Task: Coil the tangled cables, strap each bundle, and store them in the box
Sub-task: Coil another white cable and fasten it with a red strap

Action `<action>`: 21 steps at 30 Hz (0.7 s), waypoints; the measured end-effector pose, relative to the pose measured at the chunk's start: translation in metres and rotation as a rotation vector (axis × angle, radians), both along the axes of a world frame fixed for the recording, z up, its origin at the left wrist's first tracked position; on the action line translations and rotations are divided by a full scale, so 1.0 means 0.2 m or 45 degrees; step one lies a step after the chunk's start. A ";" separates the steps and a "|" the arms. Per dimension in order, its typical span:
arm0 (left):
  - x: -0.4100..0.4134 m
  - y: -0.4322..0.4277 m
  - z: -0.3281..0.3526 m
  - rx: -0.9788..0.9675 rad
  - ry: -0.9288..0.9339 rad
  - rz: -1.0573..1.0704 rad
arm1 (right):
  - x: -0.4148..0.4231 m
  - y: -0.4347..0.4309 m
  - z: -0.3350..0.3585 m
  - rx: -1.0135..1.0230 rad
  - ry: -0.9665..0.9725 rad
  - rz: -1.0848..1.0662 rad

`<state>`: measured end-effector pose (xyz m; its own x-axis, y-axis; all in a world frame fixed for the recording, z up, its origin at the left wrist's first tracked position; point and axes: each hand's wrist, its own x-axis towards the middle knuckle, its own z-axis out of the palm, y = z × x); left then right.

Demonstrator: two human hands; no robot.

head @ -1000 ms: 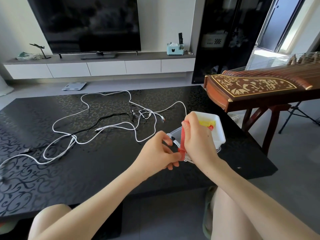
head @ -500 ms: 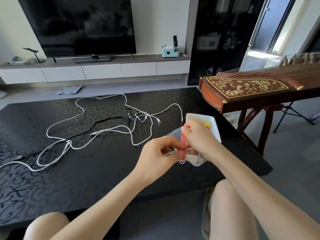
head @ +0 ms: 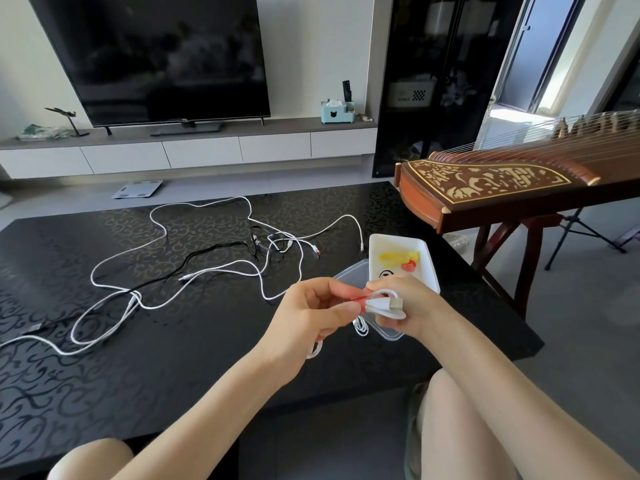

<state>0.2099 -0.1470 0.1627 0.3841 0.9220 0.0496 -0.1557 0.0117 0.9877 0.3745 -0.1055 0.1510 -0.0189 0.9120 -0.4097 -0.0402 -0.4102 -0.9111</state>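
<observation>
A small coiled white cable [head: 385, 304] with a USB plug is held between both hands above the table's near right part. My right hand [head: 412, 306] grips the coil from the right. My left hand [head: 311, 310] pinches a red strap [head: 360, 297] wrapped around the coil. Loops of the same cable hang below my hands. Just behind stands the white box [head: 429, 261], holding yellow and red straps [head: 398, 259]; its clear lid [head: 349, 275] lies beside it. Tangled white cables [head: 194, 258] and a black cable [head: 207, 252] sprawl over the table's middle and left.
The table [head: 173, 358] is black and glossy with a scroll pattern. A wooden zither [head: 502, 181] on a stand sits close to its right edge. Behind are a TV [head: 156, 57] on a low white cabinet, a floor scale [head: 136, 189], and a dark cabinet [head: 440, 81]. My knees show below the table's near edge.
The red strap stood upright between my hands a second ago; now it lies wrapped across the coil, and the coil with its USB plug shows in my right hand.
</observation>
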 end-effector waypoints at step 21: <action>0.00 0.09 0.08 -0.271 -0.004 -0.054 | -0.01 -0.21 0.03 0.902 -0.034 0.181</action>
